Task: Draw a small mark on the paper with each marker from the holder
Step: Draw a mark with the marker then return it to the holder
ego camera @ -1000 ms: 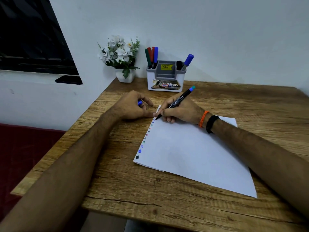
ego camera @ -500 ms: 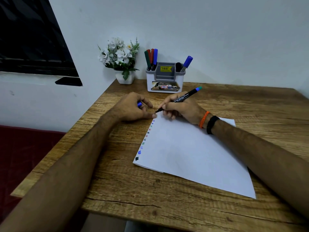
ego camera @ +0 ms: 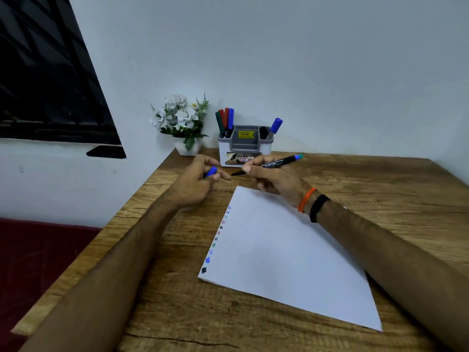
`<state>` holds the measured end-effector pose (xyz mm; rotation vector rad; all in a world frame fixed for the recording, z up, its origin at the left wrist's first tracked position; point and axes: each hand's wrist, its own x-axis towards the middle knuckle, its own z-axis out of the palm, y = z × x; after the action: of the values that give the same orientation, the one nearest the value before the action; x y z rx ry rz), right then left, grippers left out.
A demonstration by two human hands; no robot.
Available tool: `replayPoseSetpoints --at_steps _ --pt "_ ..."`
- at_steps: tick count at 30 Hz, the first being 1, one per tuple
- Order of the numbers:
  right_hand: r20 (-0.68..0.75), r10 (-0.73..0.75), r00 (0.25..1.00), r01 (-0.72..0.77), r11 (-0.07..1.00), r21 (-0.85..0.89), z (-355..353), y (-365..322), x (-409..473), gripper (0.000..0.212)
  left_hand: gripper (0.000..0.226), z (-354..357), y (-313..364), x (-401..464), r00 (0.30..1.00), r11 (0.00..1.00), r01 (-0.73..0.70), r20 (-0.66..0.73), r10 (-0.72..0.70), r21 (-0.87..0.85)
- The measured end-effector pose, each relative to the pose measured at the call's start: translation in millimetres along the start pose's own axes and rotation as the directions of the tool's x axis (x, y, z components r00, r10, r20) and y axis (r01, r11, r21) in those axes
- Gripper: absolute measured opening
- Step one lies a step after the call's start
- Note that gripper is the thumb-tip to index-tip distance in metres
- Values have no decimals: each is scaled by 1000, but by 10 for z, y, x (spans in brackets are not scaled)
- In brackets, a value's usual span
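A white paper [ego camera: 284, 252] lies on the wooden table [ego camera: 380, 189], with a column of several small coloured marks [ego camera: 218, 233] along its left edge. My right hand [ego camera: 274, 177] holds a black marker with a blue end [ego camera: 276, 162], lifted off the paper, its tip pointing left toward my left hand [ego camera: 200, 182]. The left hand grips the blue cap [ego camera: 211, 171]. Tip and cap are close together but apart. The grey and white holder [ego camera: 245, 146] stands behind the hands with several markers in it: green, red and blue on its left, another blue on its right.
A small white pot of white flowers [ego camera: 184, 123] stands left of the holder against the wall. The table's left edge runs close to my left forearm, with a dark red seat [ego camera: 33, 252] below it. A dark window is at the upper left.
My right hand lifted the marker off the paper's top left corner and moved it up and away toward the holder. The left hand rose with the cap. The view tilted upward.
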<state>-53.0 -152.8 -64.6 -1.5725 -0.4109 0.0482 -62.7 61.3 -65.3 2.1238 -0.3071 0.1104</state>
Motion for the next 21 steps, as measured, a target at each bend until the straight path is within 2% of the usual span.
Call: replayPoseSetpoints --at_steps 5,9,13,16,21 --pt "36 39 999 -42 993 111 -61 -70 -20 18 18 9 35 16 994 987 -97 -59 90 -124" --pt "75 64 995 -77 981 179 -83 -102 -20 31 17 8 82 3 984 982 -157 -97 147 -108" --pt "71 67 995 -78 983 165 -104 -65 -5 37 18 14 82 7 980 983 -167 -119 156 -81" --pt "72 61 996 -70 989 134 -102 -25 6 30 21 33 84 -5 981 980 -176 -93 168 -96" --pt "40 -26 999 25 999 27 -35 22 17 9 17 86 110 -6 984 975 -172 -65 164 -138"
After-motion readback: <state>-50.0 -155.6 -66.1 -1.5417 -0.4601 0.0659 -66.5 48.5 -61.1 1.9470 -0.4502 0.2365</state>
